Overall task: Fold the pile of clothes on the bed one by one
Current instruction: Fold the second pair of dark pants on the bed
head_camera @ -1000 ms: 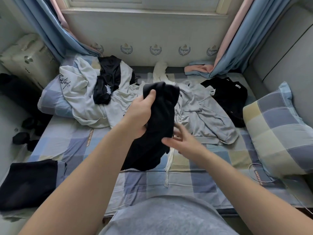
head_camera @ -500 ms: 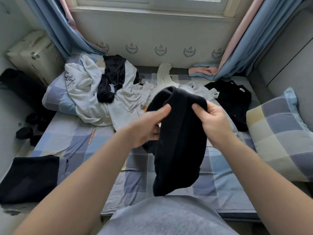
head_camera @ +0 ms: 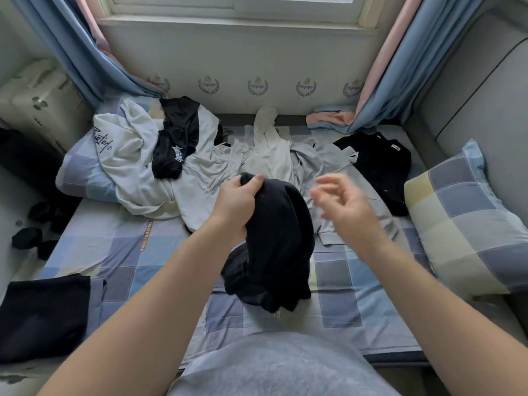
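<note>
A: Checked bed under the window. Where's the work?

B: My left grip is clenched round the top of a black garment, which hangs below it over the bed.

A: And the other?

B: My right grip, just right of the garment, is blurred. Its fingers are loosely spread and pinch nothing. The pile of clothes lies beyond both grips, and a folded black piece lies far left.

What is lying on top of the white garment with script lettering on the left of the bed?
A crumpled black garment with white lettering lies on the white garment. Anything beneath that black piece is covered.
</note>
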Demonstrator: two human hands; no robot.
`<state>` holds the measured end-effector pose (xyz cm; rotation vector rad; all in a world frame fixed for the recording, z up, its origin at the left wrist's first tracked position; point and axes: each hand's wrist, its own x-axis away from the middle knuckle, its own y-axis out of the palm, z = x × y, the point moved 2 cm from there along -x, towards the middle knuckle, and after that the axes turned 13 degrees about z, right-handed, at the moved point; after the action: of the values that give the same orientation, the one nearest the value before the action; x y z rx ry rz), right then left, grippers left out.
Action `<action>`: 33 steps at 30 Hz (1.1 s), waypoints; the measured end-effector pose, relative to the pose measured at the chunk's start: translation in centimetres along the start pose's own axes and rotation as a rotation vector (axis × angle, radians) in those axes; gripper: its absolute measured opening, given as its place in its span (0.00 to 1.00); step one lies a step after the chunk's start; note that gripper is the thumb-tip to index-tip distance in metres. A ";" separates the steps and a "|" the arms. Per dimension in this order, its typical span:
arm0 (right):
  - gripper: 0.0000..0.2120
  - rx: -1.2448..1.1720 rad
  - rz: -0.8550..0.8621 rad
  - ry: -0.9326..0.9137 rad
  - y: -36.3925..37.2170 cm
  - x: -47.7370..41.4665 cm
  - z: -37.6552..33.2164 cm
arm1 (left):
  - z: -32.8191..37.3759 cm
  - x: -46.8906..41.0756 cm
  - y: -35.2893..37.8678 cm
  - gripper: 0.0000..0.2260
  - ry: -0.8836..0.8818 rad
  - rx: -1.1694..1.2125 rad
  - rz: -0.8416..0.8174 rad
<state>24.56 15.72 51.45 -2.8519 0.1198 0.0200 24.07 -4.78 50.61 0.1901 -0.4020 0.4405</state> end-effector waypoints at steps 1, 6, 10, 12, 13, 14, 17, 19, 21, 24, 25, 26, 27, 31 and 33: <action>0.21 0.022 -0.094 0.058 1.3 1.0 0.6 | 0.1 0.3 0.3 0.08 -0.013 0.014 -0.011; 0.28 0.109 -0.186 0.221 6.0 3.5 3.5 | 1.9 1.5 1.3 0.04 -0.067 0.125 -0.158; 0.08 0.214 -0.043 0.069 5.4 1.8 3.5 | 3.3 1.1 0.4 0.09 -0.061 0.105 -0.146; 0.08 0.206 -0.052 0.001 4.5 1.0 3.5 | 3.3 0.5 -0.4 0.09 -0.047 0.123 -0.092; 0.09 0.195 -0.045 -0.019 3.9 0.5 3.5 | 3.3 0.1 -0.8 0.07 -0.033 0.141 -0.052; 0.09 0.169 -0.033 -0.014 3.2 0.1 3.4 | 3.2 -0.4 -1.3 0.04 -0.014 0.157 -0.011; 0.10 -0.080 0.027 0.194 1.2 -1.3 2.1 | 2.5 -1.8 -2.8 0.03 0.103 0.041 0.057; 0.12 -0.213 -0.016 0.294 0.0 -2.4 1.1 | 1.5 -1.9 -3.2 0.07 0.160 -0.163 -0.067; 0.12 -0.260 -0.144 0.292 -0.7 -3.0 0.0 | -0.3 -1.3 -2.7 0.21 0.185 -0.354 -0.261; 0.10 -0.304 -0.298 0.255 -1.4 -3.4 -1.0 | -3.2 0.0 -0.5 0.34 0.214 -0.445 -0.504; 0.10 -0.311 -0.321 0.239 -1.6 -3.6 -1.2 | -4.1 0.3 0.1 0.29 0.211 -0.433 -0.550; 0.10 -0.309 -0.326 0.224 -1.9 -3.9 -1.2 | -4.7 0.5 0.6 0.22 0.232 -0.435 -0.566; 0.11 -0.300 -0.318 0.207 -2.3 -4.1 -1.3 | -4.9 0.5 0.8 0.16 0.270 -0.447 -0.552; 0.11 -0.191 -0.243 0.127 -4.1 -5.3 -0.7 | -4.6 -0.3 0.2 0.12 0.321 -0.338 -0.435; 0.08 -0.117 -0.242 0.109 -5.3 -5.9 -0.1 | -3.5 -0.7 -0.1 0.10 0.359 -0.284 -0.371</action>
<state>19.16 21.18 53.22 -2.9631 -0.2109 -0.1836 24.70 -4.27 47.16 -0.0918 -0.0684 0.0447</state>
